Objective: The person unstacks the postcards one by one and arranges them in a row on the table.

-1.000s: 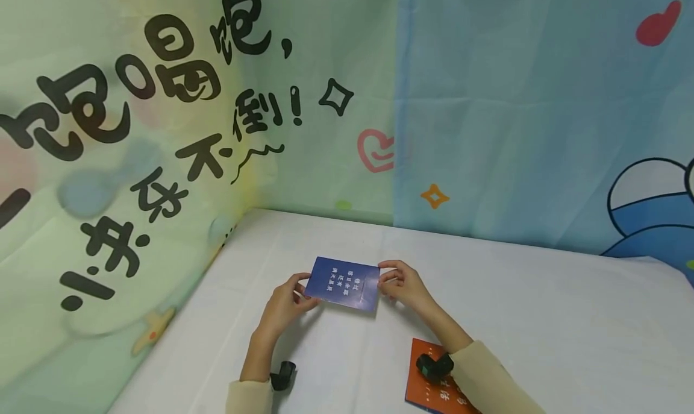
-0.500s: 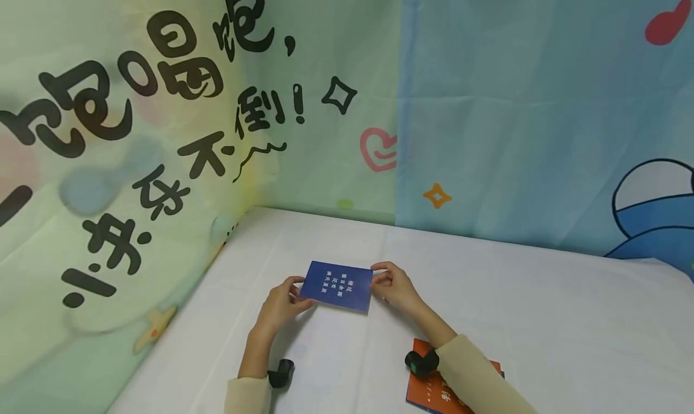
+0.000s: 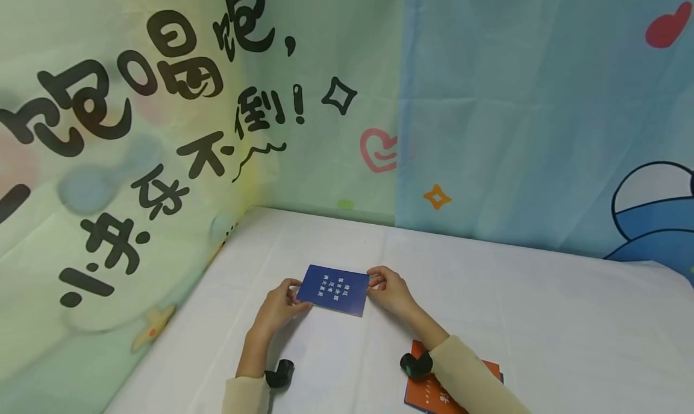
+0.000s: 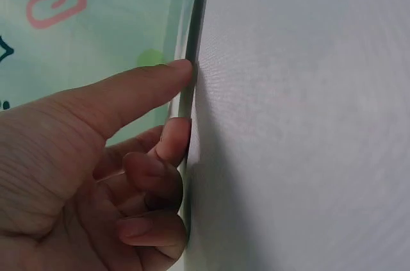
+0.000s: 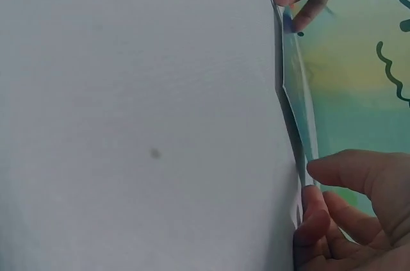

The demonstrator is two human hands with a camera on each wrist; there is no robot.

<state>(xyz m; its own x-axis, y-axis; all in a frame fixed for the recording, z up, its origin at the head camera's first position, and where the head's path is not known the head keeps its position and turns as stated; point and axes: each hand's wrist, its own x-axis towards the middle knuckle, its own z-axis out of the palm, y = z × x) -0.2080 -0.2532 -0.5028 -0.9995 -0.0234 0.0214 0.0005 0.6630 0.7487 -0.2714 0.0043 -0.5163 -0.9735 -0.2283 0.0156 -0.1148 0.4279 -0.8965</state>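
Note:
A blue card (image 3: 333,290) printed with white characters is held low over the white table between two hands. My left hand (image 3: 278,308) pinches its left end, the thumb at the near corner. At the far right corner, my right hand (image 3: 391,290) grips the card between thumb and fingers. The right wrist view shows the card (image 5: 298,98) almost edge-on and slightly bent, with the right thumb and fingers (image 5: 343,172) at its near end. In the left wrist view, the left thumb and curled fingers (image 4: 147,95) meet at a thin edge.
An orange card or booklet (image 3: 423,393) with pale characters lies under the right forearm, partly covered, with a dark blue edge showing beneath. Printed cloth walls (image 3: 515,112) stand behind and left of the white table (image 3: 569,329). Each wrist wears a small black camera (image 3: 280,373).
Both hands have carried the blue card a little left and toward me. The right forearm has shifted left, baring more of the orange item's right side.

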